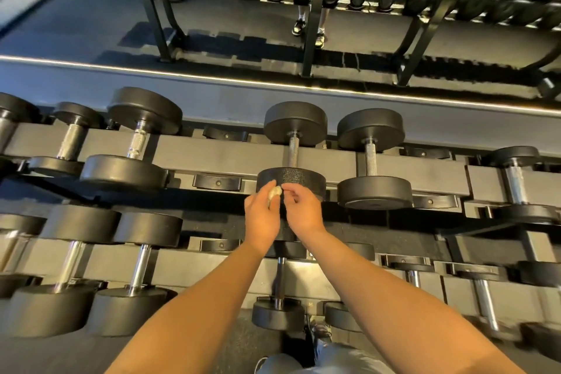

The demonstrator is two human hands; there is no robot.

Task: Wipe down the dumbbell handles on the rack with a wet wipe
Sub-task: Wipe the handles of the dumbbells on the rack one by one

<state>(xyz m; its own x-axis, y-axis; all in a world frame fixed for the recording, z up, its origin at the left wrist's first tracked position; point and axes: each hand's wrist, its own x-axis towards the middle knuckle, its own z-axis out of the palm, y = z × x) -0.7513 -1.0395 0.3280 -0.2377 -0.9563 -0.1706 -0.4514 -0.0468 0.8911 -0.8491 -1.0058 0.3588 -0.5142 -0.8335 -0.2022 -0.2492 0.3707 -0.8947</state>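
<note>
Holds a crumpled wet wipe (274,193) pinched in the left grip (262,215), just below centre of view; has the right grip (303,211) at 3 o'clock of the wipe, fingers curled, tips just beside it; cannot tell whether pinching it too. Hovers both before the near head of a dumbbell (300,179) on the rack (212,158); shows its handle (293,150) at 12 o'clock, apart from both grips.

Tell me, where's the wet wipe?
The wet wipe is near the middle of the head view, bunched in the left hand, beside the right hand, in front of the top shelf's central dumbbell.
</note>
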